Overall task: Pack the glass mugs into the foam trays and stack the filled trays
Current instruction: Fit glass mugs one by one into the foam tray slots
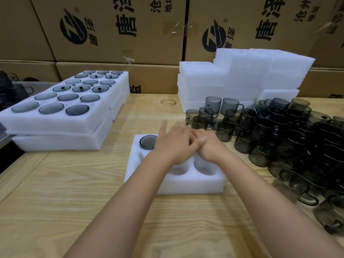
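Right up close, both forearms reaching in over the wooden bench (pixel 74 202) and meeting above the foam tray (pixel 186 185), parked dead centre, probably to keep every pocket within easy reach. Left hand (pixel 175 144) with one finger poking straight out, the rest bent. Right hand (pixel 210 148) pressed against it, fingertips hidden. No telling whether gripping something or only pressing down, for either one.

Just past the knuckles, one glass mug (pixel 148 142) seated base-up in the far-left pocket, snug in the foam. Nearer pockets empty, so early going on this tray.

Off to the right, loose mugs (pixel 279 131) crowded together, handy for that side. Over on the left, filled trays (pixel 55 125) stacked two high, out of the way. Further back, spare foam (pixel 242 71) piled ready, then cartons (pixel 111 34) walling it all in.
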Available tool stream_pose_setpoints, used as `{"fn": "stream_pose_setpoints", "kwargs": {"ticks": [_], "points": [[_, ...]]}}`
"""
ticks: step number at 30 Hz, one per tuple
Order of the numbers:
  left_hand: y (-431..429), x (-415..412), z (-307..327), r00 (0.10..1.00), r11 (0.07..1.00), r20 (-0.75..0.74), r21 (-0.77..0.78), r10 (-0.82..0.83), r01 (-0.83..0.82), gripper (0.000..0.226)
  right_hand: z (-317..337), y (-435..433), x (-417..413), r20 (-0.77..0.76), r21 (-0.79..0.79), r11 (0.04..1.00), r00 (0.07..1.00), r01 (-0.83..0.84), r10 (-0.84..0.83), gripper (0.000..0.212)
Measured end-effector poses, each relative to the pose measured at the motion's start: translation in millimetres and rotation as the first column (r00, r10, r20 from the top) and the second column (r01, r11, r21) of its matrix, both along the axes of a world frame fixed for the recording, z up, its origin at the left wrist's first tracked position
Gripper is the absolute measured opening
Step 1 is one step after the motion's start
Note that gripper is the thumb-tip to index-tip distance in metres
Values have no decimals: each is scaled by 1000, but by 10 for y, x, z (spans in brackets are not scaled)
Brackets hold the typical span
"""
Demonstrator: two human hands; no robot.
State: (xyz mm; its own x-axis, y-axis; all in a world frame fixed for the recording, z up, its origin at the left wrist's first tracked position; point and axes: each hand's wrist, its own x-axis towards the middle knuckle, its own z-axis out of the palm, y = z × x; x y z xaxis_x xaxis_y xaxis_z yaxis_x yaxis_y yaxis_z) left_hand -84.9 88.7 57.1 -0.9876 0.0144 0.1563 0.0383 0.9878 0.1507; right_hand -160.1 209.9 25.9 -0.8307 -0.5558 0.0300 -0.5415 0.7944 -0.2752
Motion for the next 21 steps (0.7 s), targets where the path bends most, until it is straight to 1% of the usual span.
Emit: {"fn": "stream_pose_setpoints", "kwargs": {"ticks": [1, 2, 3, 4, 5, 6, 7, 8, 9, 11, 14, 15, 16, 17, 18, 19, 20, 21], "points": [[-144, 60, 30, 993, 999, -112, 46, 28, -23, 63, -7, -8, 4, 5, -17, 999, 999, 31, -31, 44], [-319, 140, 58, 970, 985, -224, 166, 92, -55, 56, -9, -16, 11, 17, -47, 997, 998, 66, -65, 45], [-518, 227, 63, 930, 936, -310, 340, 197, -85, 48, -15, -25, 16, 23, -78, 992, 995, 95, -93, 46], [-719, 323, 44, 884, 836, -340, 539, 322, -98, 41, -26, -34, 21, 23, -93, 990, 994, 108, -107, 46], [-896, 417, -4, 840, 672, -315, 736, 441, -77, 33, -36, -44, 26, 20, -97, 989, 994, 113, -111, 46], [-1027, 497, -80, 814, 461, -252, 887, 524, -22, 27, -42, -51, 28, 16, -93, 990, 994, 110, -109, 46], [-1109, 543, -186, 812, 257, -179, 966, 555, 38, 23, -45, -55, 33, 15, -95, 989, 994, 109, -108, 46], [-1135, 560, -304, 832, 113, -114, 992, 543, 62, 22, -42, -57, 40, 15, -98, 988, 993, 116, -115, 46], [-1127, 562, -418, 859, 50, -69, 997, 507, 50, 25, -40, -55, 47, 16, -107, 986, 992, 127, -126, 46], [-1083, 550, -582, 909, 47, -54, 998, 413, 38, 35, -39, -39, 57, 19, -135, 979, 988, 155, -153, 46], [-1039, 510, -620, 958, 90, -81, 994, 277, 58, 39, -20, -37, 76, 32, -181, 970, 986, 165, -162, 43], [-1037, 506, -613, 962, 85, -84, 994, 260, 64, 42, -11, -35, 67, 44, -210, 965, 988, 155, -149, 42], [-1042, 503, -616, 961, 73, -85, 995, 263, 68, 45, 7, -25, 52, 74, -280, 946, 986, 164, -149, 40], [-1052, 499, -629, 958, 60, -82, 996, 275, 68, 48, 32, -9, 35, 124, -378, 902, 977, 207, -172, 36], [-1056, 500, -632, 955, 49, -75, 997, 289, 63, 51, 56, 14, 6, 171, -472, 838, 961, 274, -218, 32], [-1060, 495, -630, 952, 45, -70, 997, 299, 59, 53, 70, 42, -39, 182, -528, 779, 941, 338, -285, 29], [-1064, 494, -627, 950, 43, -70, 997, 304, 59, 54, 82, 71, -101, 146, -530, 762, 926, 371, -349, 30], [-1067, 490, -625, 949, 44, -73, 997, 307, 62, 53, 93, 90, -175, 89, -490, 786, 918, 378, -386, 34]]}}
